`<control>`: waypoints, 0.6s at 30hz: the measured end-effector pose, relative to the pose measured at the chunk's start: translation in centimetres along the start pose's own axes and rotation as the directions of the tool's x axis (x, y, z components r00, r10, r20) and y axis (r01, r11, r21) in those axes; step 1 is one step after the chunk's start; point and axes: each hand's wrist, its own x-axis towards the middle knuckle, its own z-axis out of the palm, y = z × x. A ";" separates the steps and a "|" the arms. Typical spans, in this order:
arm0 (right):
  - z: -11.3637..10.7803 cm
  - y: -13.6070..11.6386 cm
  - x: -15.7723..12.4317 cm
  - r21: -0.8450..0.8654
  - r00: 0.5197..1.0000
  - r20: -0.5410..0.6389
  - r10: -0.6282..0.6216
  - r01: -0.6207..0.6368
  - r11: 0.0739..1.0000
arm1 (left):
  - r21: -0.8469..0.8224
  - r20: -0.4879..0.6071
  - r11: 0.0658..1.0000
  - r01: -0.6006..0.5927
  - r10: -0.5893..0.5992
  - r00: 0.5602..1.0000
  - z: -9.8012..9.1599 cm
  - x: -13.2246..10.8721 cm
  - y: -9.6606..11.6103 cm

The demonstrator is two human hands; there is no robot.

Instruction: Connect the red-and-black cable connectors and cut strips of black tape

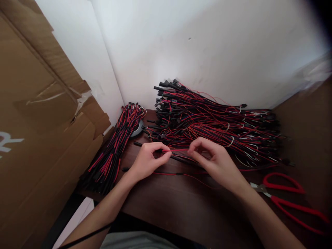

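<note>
A thin red wire runs between my two hands above the dark table. My left hand pinches it between thumb and forefinger, near a dark piece partly hidden by the fingers. Thumb and forefinger of my right hand are closed on the wire's other side. Just below the hands, a red and black cable lies on the table, its black connector toward the left. Behind my hands rises a large pile of red and black wire harnesses, some bundles tied with pale bands.
Red-handled scissors lie at the right. A second bundle of red and black cables is at the left, with a grey tape roll beside it. Cardboard stands on the left, a white wall behind. The brown table has a front edge near my body.
</note>
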 end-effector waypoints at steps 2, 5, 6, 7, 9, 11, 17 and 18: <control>0.1 0.1 -0.1 -0.066 0.997 0.031 -0.069 0.071 0.995 | -0.008 0.001 1.000 0.005 -0.005 1.000 0.0 0.0 0.0; 0.1 0.4 -0.1 -0.069 0.994 0.096 -0.061 0.068 0.995 | -0.003 -0.004 1.000 -0.008 0.007 1.000 0.0 0.1 -0.1; 0.1 0.5 -0.2 -0.061 0.992 0.116 -0.050 0.057 0.997 | 0.001 -0.008 1.000 -0.014 0.014 1.000 0.0 0.1 -0.1; 0.1 0.5 -0.2 -0.054 0.990 0.132 -0.041 0.049 0.997 | 0.006 -0.011 1.000 -0.019 0.019 1.000 0.0 0.1 -0.1; 0.0 0.5 -0.2 -0.051 0.988 0.154 -0.031 0.040 0.998 | 0.016 -0.014 0.999 -0.029 0.029 0.999 0.0 0.1 -0.1; 0.0 0.4 -0.2 -0.063 0.987 0.159 -0.030 0.040 0.997 | 0.025 -0.008 0.999 -0.037 0.037 0.999 0.0 0.1 -0.2; 0.1 0.0 -0.1 -0.095 0.993 0.099 -0.065 0.074 0.993 | 0.062 -0.001 0.996 -0.058 0.058 0.998 0.0 0.1 -0.3; 0.2 -0.1 -0.1 -0.084 0.994 0.092 -0.065 0.073 0.994 | 0.070 -0.005 0.996 -0.062 0.063 0.998 0.0 0.1 -0.3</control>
